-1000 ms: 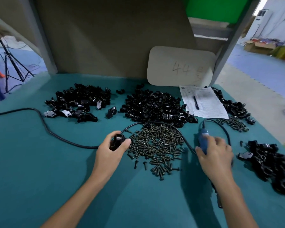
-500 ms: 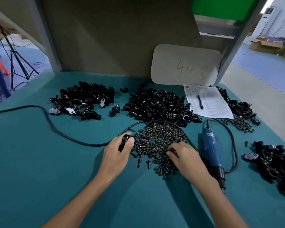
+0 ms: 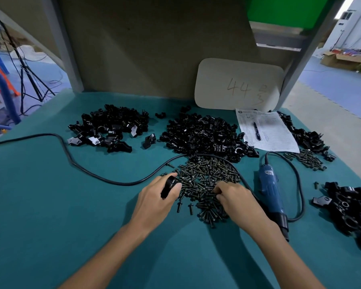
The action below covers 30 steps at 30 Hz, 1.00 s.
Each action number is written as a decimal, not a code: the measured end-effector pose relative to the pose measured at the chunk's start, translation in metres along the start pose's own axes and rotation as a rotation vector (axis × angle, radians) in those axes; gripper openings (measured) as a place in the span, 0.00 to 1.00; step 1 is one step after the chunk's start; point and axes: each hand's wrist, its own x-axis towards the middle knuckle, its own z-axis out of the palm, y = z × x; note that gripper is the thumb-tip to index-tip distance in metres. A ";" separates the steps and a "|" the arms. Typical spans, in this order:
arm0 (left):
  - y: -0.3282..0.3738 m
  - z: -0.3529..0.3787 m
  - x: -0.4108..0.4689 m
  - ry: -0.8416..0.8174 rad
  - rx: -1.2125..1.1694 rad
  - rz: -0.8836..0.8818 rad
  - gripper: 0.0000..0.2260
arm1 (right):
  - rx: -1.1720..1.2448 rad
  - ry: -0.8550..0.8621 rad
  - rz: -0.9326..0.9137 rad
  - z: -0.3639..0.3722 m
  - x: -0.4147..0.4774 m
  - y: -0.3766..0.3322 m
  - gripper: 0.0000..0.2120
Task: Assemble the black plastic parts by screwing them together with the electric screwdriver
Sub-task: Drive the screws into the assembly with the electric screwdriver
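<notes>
My left hand [image 3: 154, 200] grips a small black plastic part [image 3: 168, 185] at the left edge of the dark screw pile [image 3: 204, 178]. My right hand [image 3: 237, 198] lies on the pile's near right side, fingers curled into the screws; whether a screw is pinched I cannot tell. The blue electric screwdriver [image 3: 271, 195] lies on the teal table [image 3: 50, 205] just right of my right hand, untouched. Heaps of black plastic parts sit behind: one at the left [image 3: 111, 127], a bigger one in the middle [image 3: 206, 135].
The screwdriver's black cord [image 3: 71, 159] snakes across the table from the left. A paper sheet with a pen [image 3: 267, 130] lies at the back right, beside more black parts [image 3: 304, 136] and screws [image 3: 306, 159]. Assembled-looking black parts [image 3: 350, 209] pile at the right edge. A beige board [image 3: 238, 84] leans behind.
My right hand let go of the screwdriver, which now lies on the table, and moved left onto the screw pile. My left hand kept hold of the black part.
</notes>
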 end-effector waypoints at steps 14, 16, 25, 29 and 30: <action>0.005 0.003 -0.010 -0.065 0.176 0.158 0.26 | 1.185 0.127 0.138 -0.008 -0.007 -0.039 0.01; 0.005 0.003 -0.010 -0.054 0.177 0.176 0.22 | 1.250 0.089 0.126 -0.005 -0.006 -0.046 0.03; 0.007 0.002 -0.008 -0.115 0.179 0.278 0.20 | 1.273 0.032 0.088 -0.001 -0.004 -0.052 0.03; 0.005 0.003 -0.009 -0.148 0.196 0.288 0.22 | 1.144 0.038 0.041 0.002 -0.004 -0.052 0.05; 0.005 0.003 -0.009 -0.140 0.196 0.293 0.22 | 1.128 0.032 0.030 0.002 -0.004 -0.051 0.07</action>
